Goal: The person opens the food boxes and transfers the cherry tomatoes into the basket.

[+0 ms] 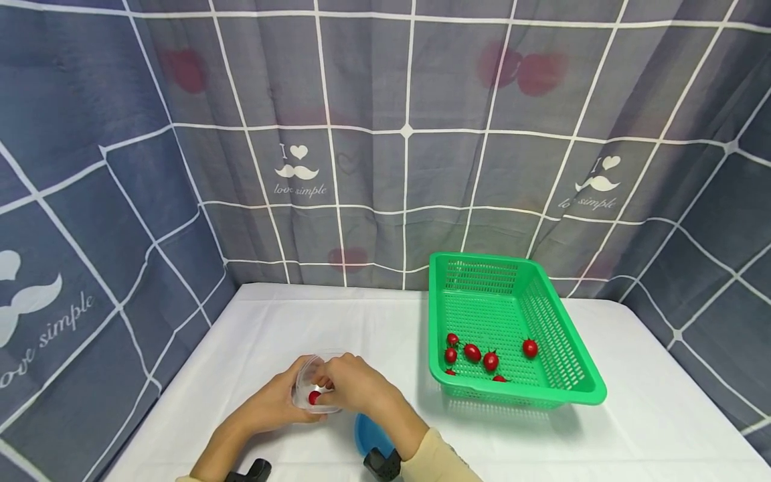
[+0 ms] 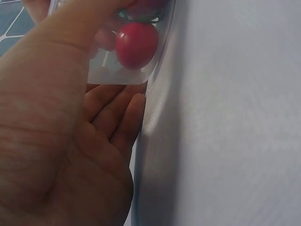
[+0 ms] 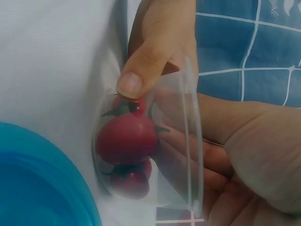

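My left hand (image 1: 274, 403) grips a clear plastic container (image 1: 303, 385) from its left side, tilted with its mouth toward my other hand. Fingers of my right hand (image 1: 355, 385) reach inside that mouth, close to a cherry tomato (image 1: 314, 397). Through the clear wall, the right wrist view shows several red tomatoes (image 3: 127, 139) with green stems stacked inside. They lie against the wall below the left thumb (image 3: 130, 84). The right fingers appear extended beside them; whether they touch is unclear. In the left wrist view one tomato (image 2: 136, 44) rests near the container's end.
A green perforated basket (image 1: 518, 393) stands at the right, holding several cherry tomatoes (image 1: 472, 353). A round blue object (image 1: 369, 435), perhaps a lid or bowl, lies partly under my right forearm. White cloth (image 1: 337, 314) covers the table. Grey checked curtains (image 1: 373, 167) enclose the back and sides.
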Tool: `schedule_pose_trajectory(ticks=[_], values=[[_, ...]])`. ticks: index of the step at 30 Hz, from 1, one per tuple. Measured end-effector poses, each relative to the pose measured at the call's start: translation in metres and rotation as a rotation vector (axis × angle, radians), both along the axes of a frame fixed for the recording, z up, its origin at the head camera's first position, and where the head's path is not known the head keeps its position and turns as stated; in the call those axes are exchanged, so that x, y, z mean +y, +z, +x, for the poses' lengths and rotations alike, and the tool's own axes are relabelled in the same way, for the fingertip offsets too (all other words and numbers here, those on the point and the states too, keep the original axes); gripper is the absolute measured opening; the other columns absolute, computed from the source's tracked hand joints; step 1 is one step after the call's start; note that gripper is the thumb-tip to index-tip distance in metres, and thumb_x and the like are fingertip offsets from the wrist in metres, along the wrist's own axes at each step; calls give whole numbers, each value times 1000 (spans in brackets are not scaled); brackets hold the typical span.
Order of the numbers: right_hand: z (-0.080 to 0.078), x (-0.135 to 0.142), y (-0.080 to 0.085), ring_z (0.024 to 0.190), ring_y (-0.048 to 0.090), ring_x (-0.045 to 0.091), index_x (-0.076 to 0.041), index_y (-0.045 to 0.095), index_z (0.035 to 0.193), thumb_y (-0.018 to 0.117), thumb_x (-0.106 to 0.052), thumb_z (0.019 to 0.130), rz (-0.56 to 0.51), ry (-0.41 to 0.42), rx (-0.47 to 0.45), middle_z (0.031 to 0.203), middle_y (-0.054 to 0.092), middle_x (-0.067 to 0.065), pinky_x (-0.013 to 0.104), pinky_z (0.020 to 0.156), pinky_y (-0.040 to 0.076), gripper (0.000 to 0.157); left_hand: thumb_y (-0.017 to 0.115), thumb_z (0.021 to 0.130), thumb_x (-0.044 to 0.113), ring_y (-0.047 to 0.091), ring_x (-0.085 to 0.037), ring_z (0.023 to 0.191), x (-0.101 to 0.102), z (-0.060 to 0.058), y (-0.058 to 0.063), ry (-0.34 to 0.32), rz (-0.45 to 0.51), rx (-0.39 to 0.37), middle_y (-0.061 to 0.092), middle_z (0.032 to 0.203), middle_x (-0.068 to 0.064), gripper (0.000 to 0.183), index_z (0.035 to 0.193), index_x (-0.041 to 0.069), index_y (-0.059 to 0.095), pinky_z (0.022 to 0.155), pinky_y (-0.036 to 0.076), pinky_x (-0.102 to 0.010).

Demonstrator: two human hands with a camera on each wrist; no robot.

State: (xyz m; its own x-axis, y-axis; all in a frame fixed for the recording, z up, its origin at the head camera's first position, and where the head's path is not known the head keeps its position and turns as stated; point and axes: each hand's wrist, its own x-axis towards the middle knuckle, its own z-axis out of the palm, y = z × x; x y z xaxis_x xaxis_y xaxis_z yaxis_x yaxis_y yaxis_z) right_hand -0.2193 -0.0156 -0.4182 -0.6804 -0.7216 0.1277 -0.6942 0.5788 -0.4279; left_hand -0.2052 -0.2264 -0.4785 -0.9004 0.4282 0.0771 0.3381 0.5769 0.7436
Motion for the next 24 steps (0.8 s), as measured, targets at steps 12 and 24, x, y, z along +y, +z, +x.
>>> schedule_pose_trajectory(ticks=[12, 24], values=[[3, -7, -9, 58, 46, -2, -16, 75, 85, 88, -21, 84, 20, -18, 110, 66, 61, -13, 12, 54, 38, 14, 90, 78, 46, 61, -10, 119, 1, 0, -1, -6, -3, 3, 64, 134, 8, 87, 147, 26, 41, 100, 49, -29], [4, -14, -12, 67, 58, -1, -21, 80, 88, 90, -22, 81, 79, -96, 167, 77, 72, -14, 14, 58, 46, 12, 91, 75, 47, 60, -13, 122, 0, 0, -1, 9, -13, 10, 63, 137, 5, 92, 149, 23, 41, 103, 49, -32]])
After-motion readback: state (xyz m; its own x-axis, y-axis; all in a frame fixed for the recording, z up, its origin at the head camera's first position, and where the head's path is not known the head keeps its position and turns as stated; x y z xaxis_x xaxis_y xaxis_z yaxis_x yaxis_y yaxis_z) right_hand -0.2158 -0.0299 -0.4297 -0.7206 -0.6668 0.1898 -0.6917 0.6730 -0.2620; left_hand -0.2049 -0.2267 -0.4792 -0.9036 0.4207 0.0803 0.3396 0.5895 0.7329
